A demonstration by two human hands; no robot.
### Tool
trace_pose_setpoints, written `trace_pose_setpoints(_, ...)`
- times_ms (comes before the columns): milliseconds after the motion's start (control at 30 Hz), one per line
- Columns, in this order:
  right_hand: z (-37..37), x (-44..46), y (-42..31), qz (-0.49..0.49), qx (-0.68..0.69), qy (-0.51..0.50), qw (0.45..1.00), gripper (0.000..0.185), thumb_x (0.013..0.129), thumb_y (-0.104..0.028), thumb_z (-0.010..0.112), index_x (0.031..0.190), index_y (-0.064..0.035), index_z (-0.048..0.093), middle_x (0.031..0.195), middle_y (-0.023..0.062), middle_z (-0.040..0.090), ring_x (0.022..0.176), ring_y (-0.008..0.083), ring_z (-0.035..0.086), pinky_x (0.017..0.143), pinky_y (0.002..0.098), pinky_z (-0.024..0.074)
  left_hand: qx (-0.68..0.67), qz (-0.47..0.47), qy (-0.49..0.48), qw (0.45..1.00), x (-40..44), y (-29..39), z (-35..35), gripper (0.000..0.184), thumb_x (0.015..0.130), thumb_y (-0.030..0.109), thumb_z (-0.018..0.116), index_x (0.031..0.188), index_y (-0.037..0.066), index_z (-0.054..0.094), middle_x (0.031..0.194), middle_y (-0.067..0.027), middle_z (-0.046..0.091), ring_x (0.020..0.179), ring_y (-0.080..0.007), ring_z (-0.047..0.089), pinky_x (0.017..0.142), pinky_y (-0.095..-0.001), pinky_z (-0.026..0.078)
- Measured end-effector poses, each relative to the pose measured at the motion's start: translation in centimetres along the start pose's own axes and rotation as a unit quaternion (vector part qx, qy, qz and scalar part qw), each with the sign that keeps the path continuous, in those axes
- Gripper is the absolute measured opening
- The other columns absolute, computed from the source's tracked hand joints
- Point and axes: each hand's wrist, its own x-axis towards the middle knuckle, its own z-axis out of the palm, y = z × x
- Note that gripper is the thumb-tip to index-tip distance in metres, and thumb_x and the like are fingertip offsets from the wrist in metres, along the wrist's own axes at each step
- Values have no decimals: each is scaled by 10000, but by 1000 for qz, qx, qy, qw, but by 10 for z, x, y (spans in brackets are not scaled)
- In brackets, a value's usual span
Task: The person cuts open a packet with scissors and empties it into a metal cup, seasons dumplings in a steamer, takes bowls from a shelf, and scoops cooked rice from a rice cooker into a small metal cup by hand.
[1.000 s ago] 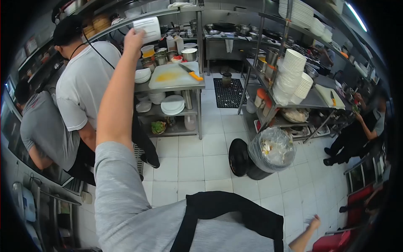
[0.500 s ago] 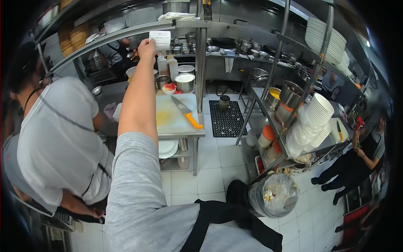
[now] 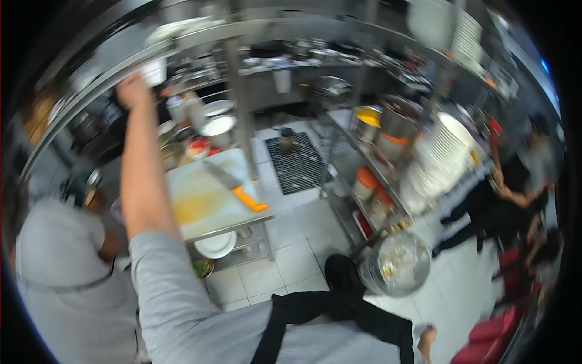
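The left hand (image 3: 133, 91) is stretched high, its arm passing in front of the left side of the board (image 3: 227, 212). It is pinching a white slip (image 3: 156, 71), though blur hides how the fingers lie. From the head view, the slip shows above the board's far left corner, near a metal rail (image 3: 188, 42); I can't tell whether it touches the rail. It juts out of the hand toward the right, its free side pointing away from the knuckles. Blur and the hand cover part of it, so I can't make out its long axis.

The right hand (image 3: 429, 335) hangs low, well to the near right of the board; whether its fingers are spread or pressed together, I can't tell.

On the board lies a knife (image 3: 239, 193), slanting along its length: the orange handle aims at the near right corner, the blade toward the far left. The board itself rests on a steel tabletop (image 3: 242, 227). Just beyond it stand a white-topped pot (image 3: 218, 127) and a bowl (image 3: 197, 148) with something red. A plate (image 3: 216, 244) sits below the board. To its near right is a lined bin (image 3: 397, 264); to its left, a co-worker (image 3: 66, 261) in a pale shirt.
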Motion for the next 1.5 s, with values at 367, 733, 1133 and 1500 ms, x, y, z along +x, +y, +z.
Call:
trace_pose_setpoints(367,-24,-131,-192,-183,-17,-243,952,378,638,64,618,986,-73,675,1022,144,656,952,270,633,858,335,501,-200,-103,-349,910,-474,18,-45,523,936,322,521,1315,-6,372,1279,-136,462,1150,-262,467,977,-378,378)
trace_pose_setpoints(733,-248,-39,-195,-48,331,-438,835,543,764,91,639,1254,-62,459,921,51,626,873,121,602,794,288,486,-268,-396,-877,40,-879,331,-240,364,772,-18,676,1099,26,523,933,-11,616,857,-81,590,788,-220,469)
trace_pose_setpoints(1133,-344,15,-73,-206,235,38,949,164,705,121,595,732,-37,630,807,47,627,707,110,585,574,233,442,-380,-218,-899,13,-1064,483,-254,147,745,-72,675,768,38,581,774,-11,603,697,-68,568,656,-216,462)
trace_pose_setpoints(1500,-438,-57,-56,14,362,223,905,171,721,70,596,774,-84,649,897,27,563,731,79,528,617,243,439,-419,-105,-839,-331,-1121,619,-356,226,705,-114,615,878,30,617,996,-100,590,909,-160,568,813,-293,457)
